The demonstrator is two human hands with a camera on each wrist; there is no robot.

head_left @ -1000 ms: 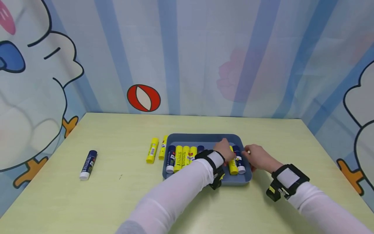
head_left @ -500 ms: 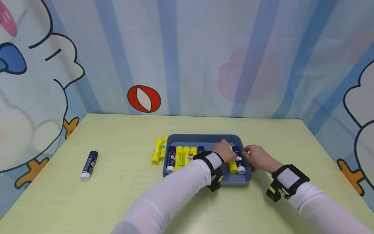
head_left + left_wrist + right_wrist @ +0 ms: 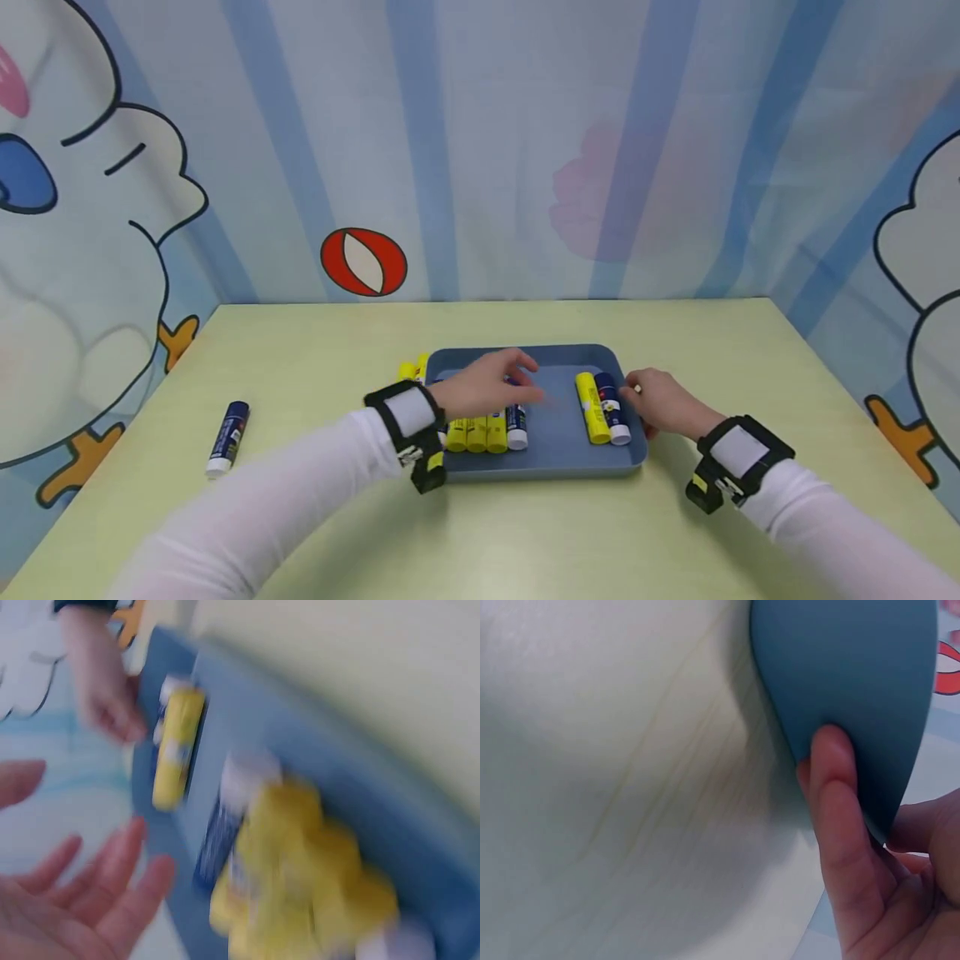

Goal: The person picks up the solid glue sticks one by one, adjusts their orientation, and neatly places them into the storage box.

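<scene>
While the pale green table [image 3: 300,500] takes up most of the view, everything worth looking at sits around the blue tray [image 3: 555,467], so I'll place stuff relative to that. It's a shallow rounded-corner tray, plain matte blue, near the middle of the table.

The left hand [image 3: 487,385] hovers over the tray's left half, fingers loose and spread, gripping nothing; the wrist view is blurry but shows an open palm. The right hand [image 3: 660,402] is at the tray's right edge with fingers curled onto the rim; the right wrist cam shows a finger pressed on the outside wall [image 3: 855,690].

Inside the tray, on the left, there's a tight row of glue sticks [image 3: 483,432], mostly yellow with a navy one at its right end. On the right side of the tray lie a yellow stick [image 3: 592,408] and a navy stick [image 3: 611,407], touching each other. Two more yellow sticks [image 3: 411,369] peek out just beyond the tray's left rim, and a lone navy stick [image 3: 227,427] lies well off to the left.

My guess at the risk: these are round tubes, so any nudge from that hovering hand could roll the row apart, and a jerk on the rim could do the same.
</scene>
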